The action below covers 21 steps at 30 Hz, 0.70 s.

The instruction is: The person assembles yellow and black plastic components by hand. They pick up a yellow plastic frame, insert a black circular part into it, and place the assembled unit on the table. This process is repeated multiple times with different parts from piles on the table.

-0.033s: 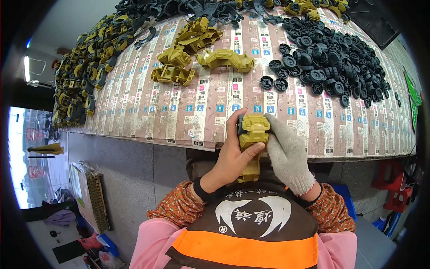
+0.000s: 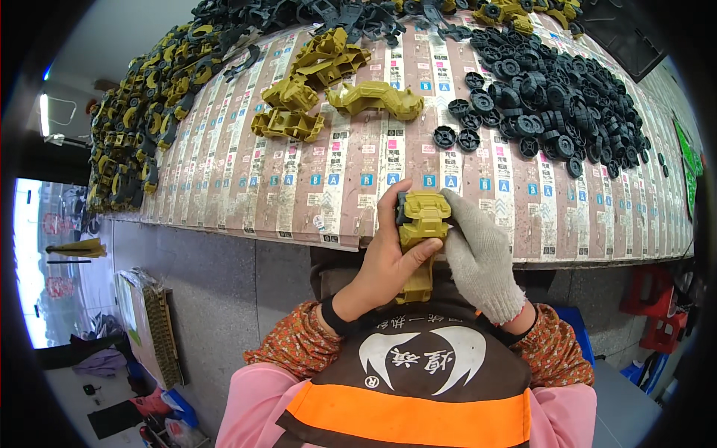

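At the table's near edge I hold a mustard-yellow plastic toy car body [image 2: 426,216] upright, its lower end reaching down toward my apron. My bare left hand [image 2: 385,261] is closed round its left side, the thumb pressed across the front. A dark wheel-like part [image 2: 401,207] shows at its upper left, beside my index finger. My right hand [image 2: 478,254], in a pale knitted glove, is closed against the right side of the body. Its fingertips are partly hidden, and whether they grip another small part cannot be seen.
Loose yellow car bodies [image 2: 377,101] lie ahead on the table [image 2: 358,209]. Black toy wheels [image 2: 553,112] are heaped at the right. Yellow-and-black assembled cars [image 2: 149,112] pile up along the left edge, and dark chassis parts [image 2: 358,19] along the far side. Red stools [image 2: 657,313] stand below right.
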Available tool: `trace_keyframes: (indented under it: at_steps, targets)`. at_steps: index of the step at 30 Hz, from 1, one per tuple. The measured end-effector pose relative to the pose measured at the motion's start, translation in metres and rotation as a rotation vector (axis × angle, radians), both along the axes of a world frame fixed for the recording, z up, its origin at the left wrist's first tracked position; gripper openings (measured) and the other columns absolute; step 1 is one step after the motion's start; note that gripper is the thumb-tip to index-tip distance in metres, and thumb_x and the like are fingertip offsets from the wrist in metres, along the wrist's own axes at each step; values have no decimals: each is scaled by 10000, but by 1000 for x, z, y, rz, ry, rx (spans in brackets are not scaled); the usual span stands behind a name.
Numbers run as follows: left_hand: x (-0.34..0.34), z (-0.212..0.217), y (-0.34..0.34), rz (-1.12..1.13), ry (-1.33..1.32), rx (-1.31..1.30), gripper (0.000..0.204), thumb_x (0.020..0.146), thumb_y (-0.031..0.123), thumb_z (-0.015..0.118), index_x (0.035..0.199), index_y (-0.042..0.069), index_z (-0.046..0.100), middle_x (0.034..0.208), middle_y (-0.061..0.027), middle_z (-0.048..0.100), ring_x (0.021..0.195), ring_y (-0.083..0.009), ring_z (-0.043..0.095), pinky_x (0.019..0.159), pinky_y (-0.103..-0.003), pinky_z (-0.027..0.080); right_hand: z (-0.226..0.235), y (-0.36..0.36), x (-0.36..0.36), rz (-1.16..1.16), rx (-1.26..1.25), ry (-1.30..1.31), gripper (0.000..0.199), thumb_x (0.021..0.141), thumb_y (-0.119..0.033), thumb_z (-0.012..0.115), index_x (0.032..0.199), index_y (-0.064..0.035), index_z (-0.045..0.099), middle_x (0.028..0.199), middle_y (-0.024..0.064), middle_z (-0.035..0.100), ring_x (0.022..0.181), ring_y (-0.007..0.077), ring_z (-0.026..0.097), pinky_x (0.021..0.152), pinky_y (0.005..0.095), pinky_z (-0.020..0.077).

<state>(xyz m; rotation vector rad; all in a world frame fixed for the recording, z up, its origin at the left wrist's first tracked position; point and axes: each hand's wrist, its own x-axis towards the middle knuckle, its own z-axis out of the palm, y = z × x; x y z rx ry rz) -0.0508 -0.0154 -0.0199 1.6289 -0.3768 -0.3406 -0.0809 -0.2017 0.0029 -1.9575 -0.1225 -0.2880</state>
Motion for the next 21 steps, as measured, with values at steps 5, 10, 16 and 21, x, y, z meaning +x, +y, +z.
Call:
trace_keyframes:
  at_steps: [5, 10, 16, 21]
  targets:
    - [-1, 8, 5, -77, -43, 68, 929, 1009, 315, 763, 1649, 132, 115, 1321, -193, 641, 1212, -322, 667, 1077, -419, 494, 14, -3, -1, 73, -55, 107, 482, 850, -26, 627, 1327, 43, 613, 1016, 291, 711, 928, 478, 718, 801, 505, 570]
    - [9, 7, 13, -84, -108, 123, 926, 994, 302, 787, 1647, 134, 153, 1334, -180, 635, 1209, -304, 670, 1060, -408, 508, 34, -6, 16, 143, -236, 226, 335, 828, -74, 608, 1145, 31, 641, 940, 296, 701, 861, 493, 702, 759, 570, 546]
    - [22, 2, 11, 121, 285, -284, 741, 1017, 271, 768, 1595, 127, 327, 1302, -72, 629, 1116, -197, 668, 986, -343, 554, 23, -35, 107, 51, -666, 92, 227, 889, -161, 667, 1071, -27, 694, 962, 253, 694, 926, 437, 704, 802, 509, 572]
    - [30, 14, 27, 204, 580, -543, 504, 1043, 298, 733, 1438, 134, 468, 1208, -14, 636, 1040, -124, 679, 825, -319, 628, 20, -34, 146, 27, -1084, -42, 202, 881, -201, 718, 1004, -41, 707, 1090, 219, 684, 1046, 382, 698, 837, 477, 593]
